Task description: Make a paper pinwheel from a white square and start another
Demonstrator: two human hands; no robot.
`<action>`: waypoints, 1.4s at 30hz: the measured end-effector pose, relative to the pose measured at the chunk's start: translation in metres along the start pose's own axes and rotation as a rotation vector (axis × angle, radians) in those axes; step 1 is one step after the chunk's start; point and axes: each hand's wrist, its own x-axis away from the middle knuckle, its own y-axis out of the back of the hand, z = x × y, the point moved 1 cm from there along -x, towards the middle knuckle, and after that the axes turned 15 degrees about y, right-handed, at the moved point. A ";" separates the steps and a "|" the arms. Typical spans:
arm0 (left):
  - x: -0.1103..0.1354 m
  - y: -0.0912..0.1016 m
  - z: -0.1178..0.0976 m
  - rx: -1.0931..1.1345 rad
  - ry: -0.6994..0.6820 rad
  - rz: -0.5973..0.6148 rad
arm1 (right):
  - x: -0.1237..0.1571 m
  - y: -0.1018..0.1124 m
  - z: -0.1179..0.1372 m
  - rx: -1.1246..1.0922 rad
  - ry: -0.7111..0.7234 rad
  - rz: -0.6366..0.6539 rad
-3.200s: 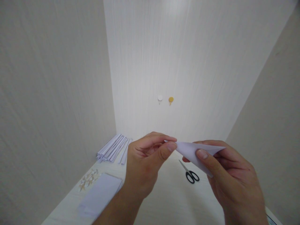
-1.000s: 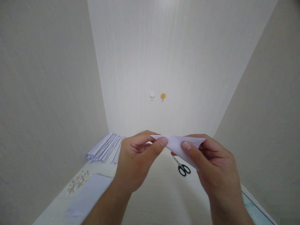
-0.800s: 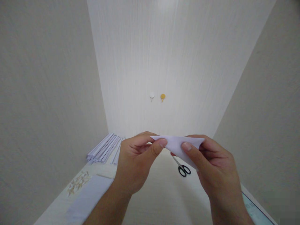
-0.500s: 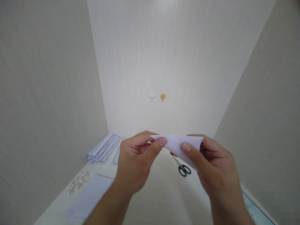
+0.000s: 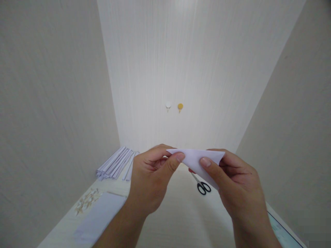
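A white sheet of paper (image 5: pixel 192 157), bent or folded into a roughly triangular shape, is held up between my two hands above the table. My left hand (image 5: pixel 152 179) pinches its pointed left corner, thumb on the near face and fingers behind. On the wider right part, my right hand (image 5: pixel 235 182) grips with the thumb pressed on the near face; its other fingers are mostly hidden behind the paper. Black-handled scissors (image 5: pixel 203 187) lie on the table below the paper, their blade tips partly hidden.
Rolled white paper tubes (image 5: pixel 115 163) are piled at the back left. Small tan and white pieces (image 5: pixel 87 201) lie beside a stack of white paper (image 5: pixel 100 217) at the left. A bright screen-like panel (image 5: pixel 281 230) sits at lower right. Two hooks (image 5: pixel 180 106) hang on the back wall (image 5: pixel 207 75).
Almost nothing differs. Both hands keep the same hold on the paper, and the view has shifted very slightly.
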 end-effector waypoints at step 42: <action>-0.015 0.025 0.003 -0.779 0.269 0.317 | -0.009 0.014 -0.007 0.411 0.042 0.406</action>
